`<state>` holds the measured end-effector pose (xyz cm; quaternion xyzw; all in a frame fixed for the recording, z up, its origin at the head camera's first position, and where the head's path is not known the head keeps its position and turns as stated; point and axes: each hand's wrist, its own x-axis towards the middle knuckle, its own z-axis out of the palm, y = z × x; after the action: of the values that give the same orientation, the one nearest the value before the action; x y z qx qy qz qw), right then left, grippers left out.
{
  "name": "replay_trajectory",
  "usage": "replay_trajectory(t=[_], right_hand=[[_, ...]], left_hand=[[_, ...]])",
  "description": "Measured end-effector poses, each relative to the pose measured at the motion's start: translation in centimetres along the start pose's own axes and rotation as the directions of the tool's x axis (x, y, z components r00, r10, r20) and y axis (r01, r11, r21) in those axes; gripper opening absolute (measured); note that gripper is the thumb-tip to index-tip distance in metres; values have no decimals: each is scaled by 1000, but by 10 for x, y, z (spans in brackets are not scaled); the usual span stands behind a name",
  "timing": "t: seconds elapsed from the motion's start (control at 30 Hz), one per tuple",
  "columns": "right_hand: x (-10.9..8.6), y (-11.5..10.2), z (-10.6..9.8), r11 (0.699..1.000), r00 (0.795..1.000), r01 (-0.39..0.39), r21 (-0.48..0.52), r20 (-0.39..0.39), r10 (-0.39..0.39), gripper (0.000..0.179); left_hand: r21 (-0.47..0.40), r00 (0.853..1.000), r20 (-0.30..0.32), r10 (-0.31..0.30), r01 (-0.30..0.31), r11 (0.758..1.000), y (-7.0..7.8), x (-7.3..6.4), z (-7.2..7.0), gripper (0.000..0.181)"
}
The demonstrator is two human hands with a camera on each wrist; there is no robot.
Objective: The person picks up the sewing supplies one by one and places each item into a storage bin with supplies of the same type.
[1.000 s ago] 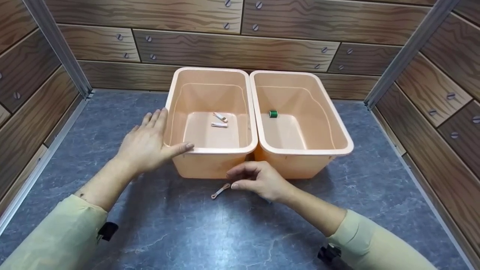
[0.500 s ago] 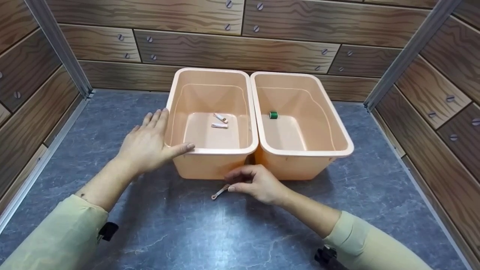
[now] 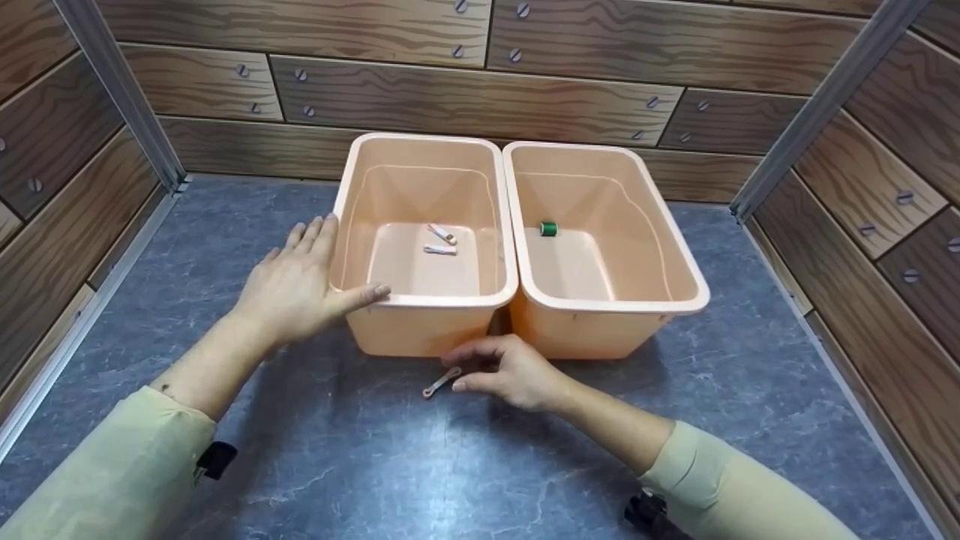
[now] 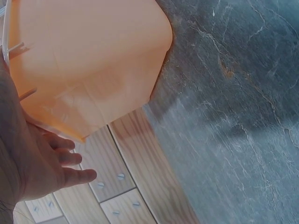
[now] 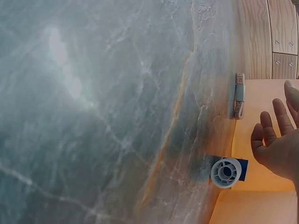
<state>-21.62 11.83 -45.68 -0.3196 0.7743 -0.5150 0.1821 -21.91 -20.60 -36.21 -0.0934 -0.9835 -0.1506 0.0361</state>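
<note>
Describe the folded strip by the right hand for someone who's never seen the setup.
Find the two peach bins standing side by side. On the grey table before the left bin, near the right hand, lies a small folded strip with a pale band. Unlike the two similar strips inside that bin, it lies outside.

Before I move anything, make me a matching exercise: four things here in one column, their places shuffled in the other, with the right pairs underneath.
Things
1. Left hand
2. Green spool
3. Single folded strip
4. Two folded strips

Places
A. On the dark tabletop, in front of the bins
B. Inside the left bin
C. Against the left bin's rim
D. Inside the right bin

Right pairs: 1-C, 2-D, 3-A, 4-B
</note>
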Motion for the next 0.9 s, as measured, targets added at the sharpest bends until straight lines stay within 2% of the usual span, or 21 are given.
replay_trajectory(t=[0.23, 0.57, 0.9], right_hand=[[2, 5, 2, 1000, 1000, -8, -16, 25, 8, 37], [3, 9, 3, 999, 999, -29, -44, 21, 30, 43], [3, 9, 9, 999, 999, -31, -12, 38, 32, 44]], left_hand=[[1, 1000, 3, -2, 2, 1000, -1, 0, 0, 129], [9, 1000, 22, -6, 6, 1000, 0, 0, -2, 132], [7, 1000, 13, -4, 4, 1000, -1, 1, 0, 133]])
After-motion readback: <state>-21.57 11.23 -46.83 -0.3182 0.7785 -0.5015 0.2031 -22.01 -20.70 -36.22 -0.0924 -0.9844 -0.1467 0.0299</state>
